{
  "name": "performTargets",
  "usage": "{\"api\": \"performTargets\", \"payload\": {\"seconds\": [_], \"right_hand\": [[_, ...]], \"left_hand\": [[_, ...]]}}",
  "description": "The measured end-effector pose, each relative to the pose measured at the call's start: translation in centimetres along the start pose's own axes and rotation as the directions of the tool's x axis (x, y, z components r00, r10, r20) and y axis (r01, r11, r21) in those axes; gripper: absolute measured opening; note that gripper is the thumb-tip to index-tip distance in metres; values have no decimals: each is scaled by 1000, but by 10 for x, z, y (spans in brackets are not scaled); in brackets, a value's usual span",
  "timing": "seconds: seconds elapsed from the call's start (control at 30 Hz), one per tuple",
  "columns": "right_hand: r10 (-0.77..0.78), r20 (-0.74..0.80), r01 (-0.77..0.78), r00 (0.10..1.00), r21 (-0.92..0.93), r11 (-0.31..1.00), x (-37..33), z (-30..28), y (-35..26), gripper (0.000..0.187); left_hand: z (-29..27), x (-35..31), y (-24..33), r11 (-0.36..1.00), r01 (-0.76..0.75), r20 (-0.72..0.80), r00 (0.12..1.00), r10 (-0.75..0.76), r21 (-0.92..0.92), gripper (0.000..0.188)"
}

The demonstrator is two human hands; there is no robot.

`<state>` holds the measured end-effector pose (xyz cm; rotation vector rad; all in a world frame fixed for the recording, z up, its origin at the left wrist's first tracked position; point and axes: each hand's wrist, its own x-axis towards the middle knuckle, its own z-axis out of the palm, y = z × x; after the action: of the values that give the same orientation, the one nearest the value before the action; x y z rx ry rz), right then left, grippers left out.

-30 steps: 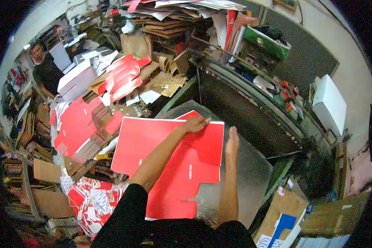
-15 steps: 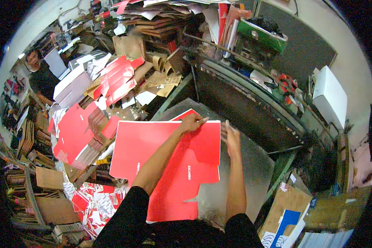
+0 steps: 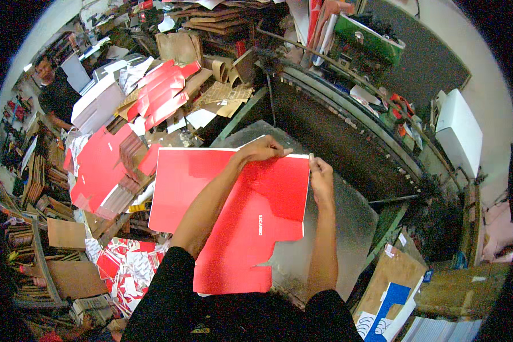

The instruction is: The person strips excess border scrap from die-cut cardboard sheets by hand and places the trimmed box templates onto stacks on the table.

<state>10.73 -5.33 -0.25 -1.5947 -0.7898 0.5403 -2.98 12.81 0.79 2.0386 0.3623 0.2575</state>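
Note:
A large red cardboard sheet (image 3: 182, 182) with a white edge spreads across the middle. My left hand (image 3: 266, 149), crossing over the sheet, is closed on its top edge with thumb and fingers. The sheet's upper right corner is pinched by my right hand (image 3: 322, 174). More red card with a notched, cut outline (image 3: 233, 265) extends below toward my body; I cannot tell how many layers overlap. Under the card lies a smooth grey metal plate (image 3: 347, 222), bare on the right side.
Beyond the plate stands a dark machine frame (image 3: 336, 131) with a curved rail. Stacked red cut blanks (image 3: 100, 165) and a white box (image 3: 100, 105) are at left, above red and white scraps (image 3: 134, 271). A person in black (image 3: 57, 94) is at far left. Blue-printed board (image 3: 390, 308) lies lower right.
My right hand has gone from loose fingers beside the sheet to gripping its corner. The sheet's top edge has shifted farther from me, and its right side has lifted or bent slightly.

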Motion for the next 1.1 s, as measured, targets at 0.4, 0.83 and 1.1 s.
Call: {"api": "performTargets", "payload": {"seconds": [0.4,0.83,1.1], "right_hand": [[165,109,-179,980,132,975,-12,-15,4,36],[354,388,-303,851,-188,934,-34,-3,50,46],[132,283,-156,950,66,986,-32,21,109,44]], "left_hand": [[1,6,2,993,72,173,981,-88,95,34],[4,18,-38,937,142,0,989,-150,320,48],[25,-41,-70,925,128,-527,845,87,358,51]]}}
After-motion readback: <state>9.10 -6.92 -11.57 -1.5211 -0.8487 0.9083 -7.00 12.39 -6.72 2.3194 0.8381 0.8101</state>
